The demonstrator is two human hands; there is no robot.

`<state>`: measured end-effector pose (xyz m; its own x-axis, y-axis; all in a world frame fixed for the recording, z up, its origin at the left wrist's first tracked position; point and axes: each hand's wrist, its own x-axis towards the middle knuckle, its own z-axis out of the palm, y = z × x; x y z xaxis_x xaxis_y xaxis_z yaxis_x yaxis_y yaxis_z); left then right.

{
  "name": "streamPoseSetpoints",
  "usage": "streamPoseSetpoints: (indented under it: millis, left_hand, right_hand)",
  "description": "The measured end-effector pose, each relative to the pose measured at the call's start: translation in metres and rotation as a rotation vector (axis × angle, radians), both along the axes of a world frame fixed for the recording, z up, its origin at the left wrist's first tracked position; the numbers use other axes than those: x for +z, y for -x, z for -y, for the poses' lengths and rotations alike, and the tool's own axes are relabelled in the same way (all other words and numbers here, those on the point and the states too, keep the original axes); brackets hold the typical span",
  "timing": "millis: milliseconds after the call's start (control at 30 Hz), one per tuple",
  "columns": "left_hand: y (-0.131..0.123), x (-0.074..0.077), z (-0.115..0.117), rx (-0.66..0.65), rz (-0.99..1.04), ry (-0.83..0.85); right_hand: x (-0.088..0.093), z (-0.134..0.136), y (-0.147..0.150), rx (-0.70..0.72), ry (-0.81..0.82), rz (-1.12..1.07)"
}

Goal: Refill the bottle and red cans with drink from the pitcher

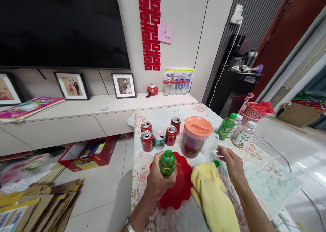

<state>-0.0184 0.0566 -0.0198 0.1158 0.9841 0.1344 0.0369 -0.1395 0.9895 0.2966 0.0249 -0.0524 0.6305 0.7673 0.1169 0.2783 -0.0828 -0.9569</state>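
Five cans (147, 143) stand far left, three bottles (225, 129) right. The left hand (158, 184) grips one green bottle (167, 165) above one red tray (175, 199); the right hand (232, 162), loosely bent, seems empty near one pitcher (192, 145).

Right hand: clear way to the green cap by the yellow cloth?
Likely yes: the right hand looks empty and close by, with nothing visible between it and the green cap; the yellow cloth lies left of the cap and toward the person.
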Motion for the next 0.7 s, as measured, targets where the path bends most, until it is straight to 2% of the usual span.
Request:
streamPoseSetpoints:
  millis: [100,233,500,700]
  left_hand:
    - [0.001,0.001,0.001,0.005,-0.004,-0.022]
    - [0.001,-0.001,0.001,-0.014,0.008,-0.024]
    - [0.001,-0.009,-0.001,-0.039,0.008,-0.019]
    - [0.003,-0.002,0.000,-0.062,0.019,0.015]
  right_hand:
    - [0.010,-0.009,0.006,0.053,-0.134,-0.096]
    - [0.016,-0.023,0.012,0.108,-0.232,-0.158]
    - [0.010,-0.053,0.018,0.135,-0.356,-0.219]
    - [0.005,-0.061,0.018,0.107,-0.369,-0.218]
